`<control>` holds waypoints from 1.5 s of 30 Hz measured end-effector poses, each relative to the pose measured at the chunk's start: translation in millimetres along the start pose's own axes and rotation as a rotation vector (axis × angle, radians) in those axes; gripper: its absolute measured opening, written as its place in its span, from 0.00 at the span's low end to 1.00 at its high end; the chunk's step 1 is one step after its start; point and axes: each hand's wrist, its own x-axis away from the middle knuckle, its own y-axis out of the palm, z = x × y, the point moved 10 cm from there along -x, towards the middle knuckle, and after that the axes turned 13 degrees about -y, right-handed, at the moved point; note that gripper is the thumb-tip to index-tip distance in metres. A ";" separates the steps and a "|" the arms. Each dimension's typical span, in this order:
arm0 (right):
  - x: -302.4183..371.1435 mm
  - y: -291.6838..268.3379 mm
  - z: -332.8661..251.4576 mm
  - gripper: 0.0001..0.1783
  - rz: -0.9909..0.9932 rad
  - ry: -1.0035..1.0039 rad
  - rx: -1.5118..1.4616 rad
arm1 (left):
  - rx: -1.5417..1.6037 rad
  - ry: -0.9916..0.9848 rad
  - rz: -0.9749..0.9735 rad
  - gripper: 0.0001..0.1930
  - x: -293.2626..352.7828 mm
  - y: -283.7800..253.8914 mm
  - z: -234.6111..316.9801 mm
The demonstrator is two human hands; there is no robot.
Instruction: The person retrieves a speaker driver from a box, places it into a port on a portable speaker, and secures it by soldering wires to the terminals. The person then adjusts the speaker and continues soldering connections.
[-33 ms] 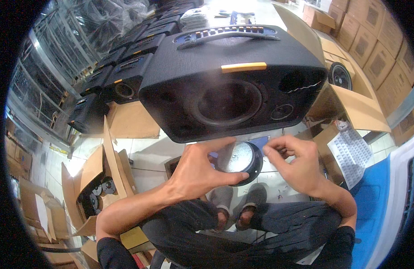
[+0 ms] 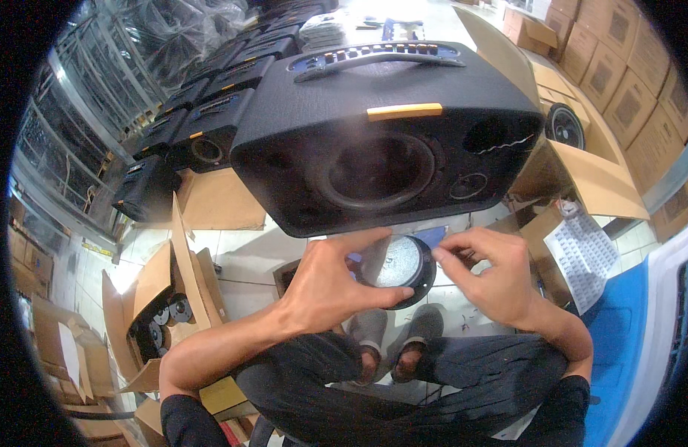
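Observation:
A small round speaker driver [image 2: 401, 261] with a silvery back and a black rim sits in the grip of my left hand [image 2: 322, 279]. Its thumb presses the near edge of the rim, and the fingers reach round the far side. At the driver's right edge is my right hand [image 2: 493, 279], thumb and forefinger pinched together at the rim. Whatever lies between those fingertips is too small or hidden to make out. Just beyond both hands stands a large black speaker cabinet [image 2: 284, 167], with a woofer [image 2: 377, 170], a small tweeter [image 2: 468, 185] and an opening [image 2: 493, 136] where pale wires show.
An open carton [image 2: 139, 290] at left holds several small drivers. More black cabinets [image 2: 228, 78] stand in rows at far left. On the right are an open carton with a loose woofer [image 2: 565, 127], a printed sheet [image 2: 580, 257], a blue surface [image 2: 620, 335] and stacked boxes [image 2: 631, 82].
My right hand has shifted slightly left, bringing its pinched fingertips to the driver's rim. The left hand and the driver stay almost in place.

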 end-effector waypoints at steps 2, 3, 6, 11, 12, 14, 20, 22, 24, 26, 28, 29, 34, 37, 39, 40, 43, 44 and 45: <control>-2.7 3.0 -12.0 0.05 -0.063 -0.099 0.085 | -0.083 0.039 0.057 0.41 4.7 -2.2 7.4; -3.5 4.4 -14.8 0.05 -0.050 -0.118 0.090 | -0.111 0.080 0.083 0.41 6.5 -3.7 13.0; -8.0 6.5 -11.1 0.06 -0.071 -0.119 0.095 | -0.218 0.205 0.160 0.40 7.6 -7.2 29.0; -3.9 12.2 -11.5 0.05 -0.168 -0.130 0.153 | -0.255 0.261 0.205 0.40 10.7 -6.6 31.1; -3.1 13.0 -10.2 0.05 -0.175 -0.116 0.146 | -0.270 0.274 0.225 0.39 11.6 -6.8 31.2; -2.7 14.2 -9.9 0.05 -0.177 -0.117 0.157 | -0.302 0.299 0.264 0.40 13.2 -7.1 31.8; -1.7 16.3 -3.5 0.05 -0.172 -0.045 0.136 | -0.321 0.349 0.282 0.40 15.2 -6.3 33.9; -1.1 16.4 -1.7 0.05 -0.161 -0.021 0.119 | -0.332 0.374 0.293 0.40 16.8 -6.1 35.7; -0.7 16.5 -2.1 0.05 -0.140 -0.022 0.104 | -0.340 0.396 0.303 0.40 18.5 -5.9 37.4; -0.9 16.8 -3.1 0.06 -0.088 -0.034 0.089 | -0.350 0.423 0.316 0.40 20.4 -5.7 39.7; -0.2 16.7 -2.5 0.06 -0.059 -0.037 0.067 | -0.343 0.419 0.320 0.40 20.8 -6.2 39.9; 0.4 17.4 -1.8 0.05 -0.057 -0.036 0.054 | -0.341 0.421 0.323 0.40 21.4 -6.6 40.5; 2.4 18.0 1.7 0.05 -0.042 -0.017 0.026 | -0.348 0.404 0.323 0.40 22.9 -6.9 41.2; 0.2 18.2 0.1 0.04 -0.038 -0.023 0.034 | -0.356 0.386 0.329 0.40 21.9 -8.0 39.7; -2.4 17.3 -0.1 0.04 -0.048 -0.004 0.035 | -0.365 0.386 0.341 0.41 21.9 -10.1 41.1; -4.4 13.5 -1.9 0.04 -0.041 -0.006 0.028 | -0.370 0.393 0.350 0.41 22.1 -12.2 43.4; -9.5 -15.7 -4.7 0.05 0.035 0.018 0.004 | -0.370 0.440 0.400 0.41 24.8 -22.5 59.3; -10.8 -33.3 -4.2 0.06 0.098 0.032 -0.005 | -0.368 0.465 0.420 0.41 25.6 -27.2 67.9; -12.3 -49.8 -1.9 0.07 0.158 0.049 -0.011 | -0.325 0.394 0.400 0.41 19.7 -32.3 69.5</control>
